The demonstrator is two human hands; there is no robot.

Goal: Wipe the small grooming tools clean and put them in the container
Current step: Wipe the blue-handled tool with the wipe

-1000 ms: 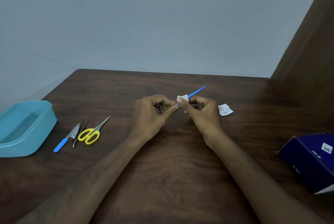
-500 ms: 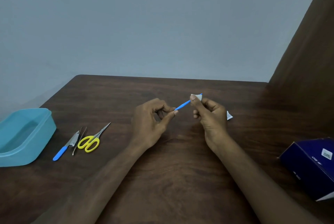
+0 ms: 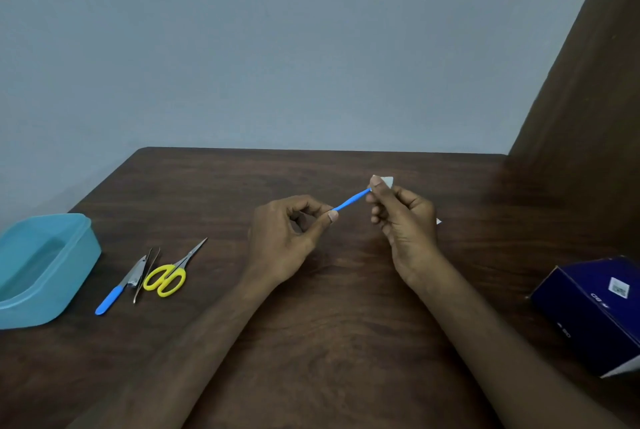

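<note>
Pinching the near end of a thin blue grooming stick [image 3: 351, 200] between thumb and forefinger, my left hand [image 3: 289, 238] holds it slanted up and away, its other fingers curled into the palm. My right hand [image 3: 403, 220] has thumb and forefinger closed on a small white wipe [image 3: 387, 182] wrapped over the stick's far tip, remaining fingers loosely bent beneath. Both hands hover above the dark wooden table [image 3: 329, 342], forearms reaching in from the near edge.

I judge the job barely begun. The turquoise plastic container [image 3: 45, 269] sits far left of the hands and, as far as I can see, holds nothing. Between it and the hands three tools lie unwiped: a blue-handled cutter [image 3: 119, 285], slim metal tweezers [image 3: 147, 272] just beside it, and yellow-handled scissors [image 3: 173, 274]. A dark blue box [image 3: 588, 311] sits well right of the hands.
</note>
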